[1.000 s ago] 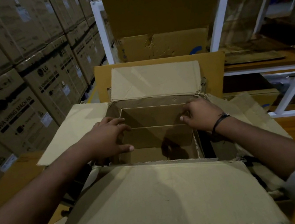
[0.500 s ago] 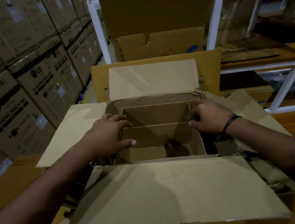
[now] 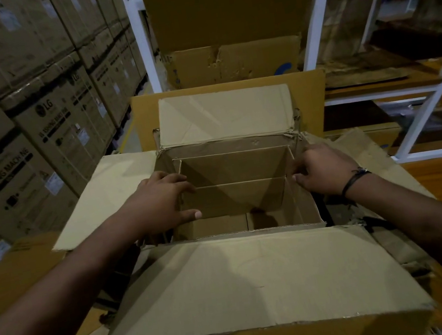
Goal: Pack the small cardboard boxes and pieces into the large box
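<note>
The small box (image 3: 236,197) sits between the hands, partly down inside the large box (image 3: 262,280). The left hand (image 3: 161,203) grips its left wall, thumb across the near face, and the right hand (image 3: 322,169) pinches its right wall. Pressing both sides down evenly should seat it level without the corners snagging.

The large box (image 3: 262,283) is brown corrugated cardboard and stands open, with all four flaps folded outward. A small cardboard box (image 3: 233,166), open at the top, stands inside against the far wall, with a lower panel across its front. The left hand (image 3: 161,203) grips its left edge and the right hand (image 3: 322,170) its right edge.
</note>
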Available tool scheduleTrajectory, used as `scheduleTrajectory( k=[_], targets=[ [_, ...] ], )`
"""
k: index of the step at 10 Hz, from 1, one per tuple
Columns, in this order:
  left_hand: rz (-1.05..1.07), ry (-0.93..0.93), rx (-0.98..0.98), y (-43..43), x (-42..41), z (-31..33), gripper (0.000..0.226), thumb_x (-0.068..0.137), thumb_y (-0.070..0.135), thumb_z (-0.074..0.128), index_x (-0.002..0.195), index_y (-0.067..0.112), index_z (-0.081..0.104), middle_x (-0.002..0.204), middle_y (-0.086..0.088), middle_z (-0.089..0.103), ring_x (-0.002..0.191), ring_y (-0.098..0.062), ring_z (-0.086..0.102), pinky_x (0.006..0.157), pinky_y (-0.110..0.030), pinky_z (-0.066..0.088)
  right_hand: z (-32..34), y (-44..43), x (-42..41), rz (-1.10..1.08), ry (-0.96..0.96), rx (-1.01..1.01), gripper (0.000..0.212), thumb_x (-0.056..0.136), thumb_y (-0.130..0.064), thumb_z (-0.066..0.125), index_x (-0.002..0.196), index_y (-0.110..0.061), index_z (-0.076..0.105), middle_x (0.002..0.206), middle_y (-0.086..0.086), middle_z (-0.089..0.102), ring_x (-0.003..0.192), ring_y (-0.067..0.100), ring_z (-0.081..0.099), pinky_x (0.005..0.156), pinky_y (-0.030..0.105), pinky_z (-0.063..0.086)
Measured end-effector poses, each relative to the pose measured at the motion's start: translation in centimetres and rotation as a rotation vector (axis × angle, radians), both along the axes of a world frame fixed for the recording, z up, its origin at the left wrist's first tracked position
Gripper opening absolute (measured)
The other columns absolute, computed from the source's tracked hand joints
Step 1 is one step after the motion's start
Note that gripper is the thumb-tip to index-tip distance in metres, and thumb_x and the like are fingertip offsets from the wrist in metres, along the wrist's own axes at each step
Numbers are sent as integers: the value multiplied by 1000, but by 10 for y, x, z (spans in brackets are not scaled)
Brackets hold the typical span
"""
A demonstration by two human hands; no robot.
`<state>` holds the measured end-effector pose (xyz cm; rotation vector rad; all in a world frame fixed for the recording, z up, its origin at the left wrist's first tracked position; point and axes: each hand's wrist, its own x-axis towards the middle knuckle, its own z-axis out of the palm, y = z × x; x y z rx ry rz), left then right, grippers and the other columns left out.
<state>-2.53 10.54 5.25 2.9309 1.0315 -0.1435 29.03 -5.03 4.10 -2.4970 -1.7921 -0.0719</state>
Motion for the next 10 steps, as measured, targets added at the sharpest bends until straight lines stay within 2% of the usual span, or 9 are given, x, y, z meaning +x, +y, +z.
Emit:
scheduleTrajectory(
  k=[2, 4, 7, 10],
  targets=[
    [5, -19, -1, 0, -5, 2, 67, 86, 72, 60, 144, 41, 50, 161, 9, 36, 146, -24, 26, 113, -47, 34, 1, 0, 0, -40, -109, 0, 22, 88, -35, 58, 95, -26, 77, 97, 6, 65, 95, 28, 58, 76, 34, 49],
    [8, -34, -14, 0, -9, 2, 66, 86, 72, 60, 144, 42, 50, 161, 9, 37, 145, -23, 26, 113, -46, 34, 4, 1, -3, -52, -95, 3, 23, 90, -35, 59, 100, -28, 77, 100, 7, 66, 97, 29, 59, 74, 33, 44],
    [13, -48, 3, -1, -8, 12, 66, 87, 70, 60, 145, 40, 51, 160, 8, 37, 145, -24, 28, 112, -46, 35, 13, 0, -10, -102, -64, 89, 24, 96, -42, 59, 106, -29, 76, 111, 8, 62, 113, 30, 51, 91, 39, 46],
    [57, -195, 130, 5, 2, 35, 64, 88, 68, 60, 141, 33, 55, 155, 3, 46, 142, -27, 36, 110, -50, 38, 29, 8, -19, -54, -112, 186, 30, 96, -44, 59, 115, -24, 73, 118, 7, 58, 113, 28, 48, 92, 42, 43]
  ],
)
